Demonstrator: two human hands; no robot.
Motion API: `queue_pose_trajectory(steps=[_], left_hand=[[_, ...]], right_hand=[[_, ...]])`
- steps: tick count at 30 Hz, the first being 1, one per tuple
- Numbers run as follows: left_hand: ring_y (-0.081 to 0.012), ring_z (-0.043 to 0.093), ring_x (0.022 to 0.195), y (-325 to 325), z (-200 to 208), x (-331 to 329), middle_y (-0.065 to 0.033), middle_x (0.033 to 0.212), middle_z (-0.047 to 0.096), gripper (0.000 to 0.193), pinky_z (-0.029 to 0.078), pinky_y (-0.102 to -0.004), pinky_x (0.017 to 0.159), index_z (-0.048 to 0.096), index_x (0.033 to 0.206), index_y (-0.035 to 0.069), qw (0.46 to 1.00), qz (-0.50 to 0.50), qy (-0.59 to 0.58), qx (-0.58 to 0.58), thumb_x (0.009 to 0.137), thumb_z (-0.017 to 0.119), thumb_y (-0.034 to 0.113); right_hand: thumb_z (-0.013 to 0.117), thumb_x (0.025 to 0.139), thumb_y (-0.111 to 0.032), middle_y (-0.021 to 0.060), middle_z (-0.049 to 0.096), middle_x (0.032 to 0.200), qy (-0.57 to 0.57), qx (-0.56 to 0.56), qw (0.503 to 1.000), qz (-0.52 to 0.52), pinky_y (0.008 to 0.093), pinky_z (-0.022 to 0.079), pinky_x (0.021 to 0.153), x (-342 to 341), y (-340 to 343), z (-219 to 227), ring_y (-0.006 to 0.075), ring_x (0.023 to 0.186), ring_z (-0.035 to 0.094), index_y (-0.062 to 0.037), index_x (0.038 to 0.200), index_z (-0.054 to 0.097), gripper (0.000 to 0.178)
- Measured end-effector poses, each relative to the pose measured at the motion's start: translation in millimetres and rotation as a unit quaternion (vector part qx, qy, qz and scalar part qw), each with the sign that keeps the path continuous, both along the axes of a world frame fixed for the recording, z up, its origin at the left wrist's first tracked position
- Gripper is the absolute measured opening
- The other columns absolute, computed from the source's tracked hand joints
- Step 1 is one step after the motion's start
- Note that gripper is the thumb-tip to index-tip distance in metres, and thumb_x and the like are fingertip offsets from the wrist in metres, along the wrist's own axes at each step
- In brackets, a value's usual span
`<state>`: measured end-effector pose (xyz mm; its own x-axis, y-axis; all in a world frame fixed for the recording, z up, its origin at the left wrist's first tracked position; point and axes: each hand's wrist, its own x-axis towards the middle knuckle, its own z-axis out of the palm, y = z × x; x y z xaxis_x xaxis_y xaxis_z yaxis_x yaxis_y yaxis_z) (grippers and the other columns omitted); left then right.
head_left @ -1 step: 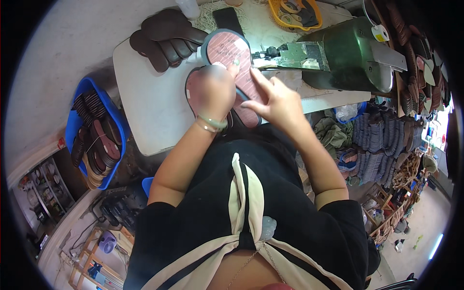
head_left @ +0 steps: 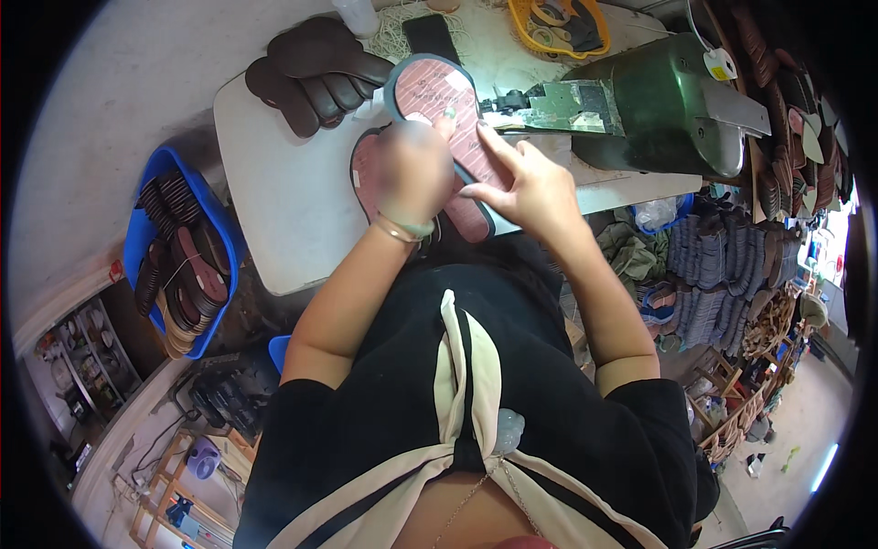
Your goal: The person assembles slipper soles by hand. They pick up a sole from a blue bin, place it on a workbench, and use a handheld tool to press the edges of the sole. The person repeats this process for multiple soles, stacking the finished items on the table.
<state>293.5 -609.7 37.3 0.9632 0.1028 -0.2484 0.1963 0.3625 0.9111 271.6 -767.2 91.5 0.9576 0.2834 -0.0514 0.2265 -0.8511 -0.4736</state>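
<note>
A pink insole with a dark edge lies slanted over the table, beside the working end of a green machine shaped like a sewing machine. My left hand is closed on its left side, thumb on the pink face; the other fingers are blurred. Across from it, my right hand grips the right edge, index finger along the rim and thumb lower down. Beneath my left hand another pink insole shows in part, and the end of one more sticks out below the held insole.
Dark brown insoles are piled at the white table's far left. Behind the work are a black phone and a yellow basket. A blue bin of bundled insoles stands left; stacked grey pieces lie right.
Both hands and the held insole have shifted slightly to the right. More of the insole beneath its lower end now shows.
</note>
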Motion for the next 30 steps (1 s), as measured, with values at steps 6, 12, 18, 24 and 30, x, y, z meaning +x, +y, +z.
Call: queue_pose_trajectory(steps=[6,12,18,24,30], left_hand=[[-0.0125,0.060,0.091,-32.7,-28.8,30.7,-0.0047,0.101,0.065,0.026,0.047,-0.0270,0.083,0.061,0.110,-0.002,0.993,0.052,-0.052,0.091,0.090,0.062,0.014],[-0.0123,0.060,0.089,-26.6,-15.6,47.1,-0.0053,0.096,0.066,0.026,0.046,-0.0279,0.080,0.064,0.101,-0.003,0.990,0.018,0.082,0.110,0.091,0.063,0.021],[-0.0379,0.040,0.130,-0.2,-16.8,78.5,-0.0276,0.135,0.046,0.063,0.030,-0.0484,0.106,0.053,0.122,-0.005,0.823,0.005,-0.247,0.512,0.085,0.064,0.044],[-0.0274,0.049,0.120,12.7,36.3,138.6,-0.0112,0.105,0.066,0.044,0.025,-0.0467,0.112,0.069,0.102,0.008,0.536,-0.497,-0.367,0.575,0.083,0.063,0.047],[-0.0266,0.060,0.089,16.2,40.0,156.3,-0.0099,0.080,0.065,0.034,0.040,-0.0410,0.084,0.070,0.097,0.014,0.509,-0.508,-0.398,0.569,0.087,0.060,0.045]], right_hand=[[0.073,0.075,-0.049,0.0113,0.065,0.088,0.084,0.147,0.980,-0.102,0.0369,0.051,0.063,13.5,-38.1,-9.6,0.0257,0.071,0.065,-0.0141,0.130,0.056,0.067],[0.051,0.097,-0.035,0.0099,0.066,0.088,0.442,0.613,0.622,-0.205,0.0284,0.050,0.067,-19.1,-36.8,-27.7,0.0188,0.070,0.063,0.0041,0.112,0.059,0.043],[0.053,0.096,-0.027,0.0065,0.063,0.073,0.399,0.620,0.644,-0.206,0.0249,0.045,0.051,-2.4,-16.5,-43.3,0.0119,0.058,0.057,0.0050,0.094,0.064,0.033],[0.056,0.095,-0.023,0.0022,0.061,0.068,0.382,0.631,0.627,-0.250,0.0195,0.040,0.048,16.8,8.1,-49.4,0.0077,0.051,0.052,0.0045,0.089,0.065,0.030],[0.057,0.095,-0.028,0.0001,0.061,0.064,0.373,0.619,0.655,-0.222,0.0175,0.036,0.041,30.0,11.5,-61.1,0.0049,0.044,0.048,0.0043,0.090,0.067,0.034]])
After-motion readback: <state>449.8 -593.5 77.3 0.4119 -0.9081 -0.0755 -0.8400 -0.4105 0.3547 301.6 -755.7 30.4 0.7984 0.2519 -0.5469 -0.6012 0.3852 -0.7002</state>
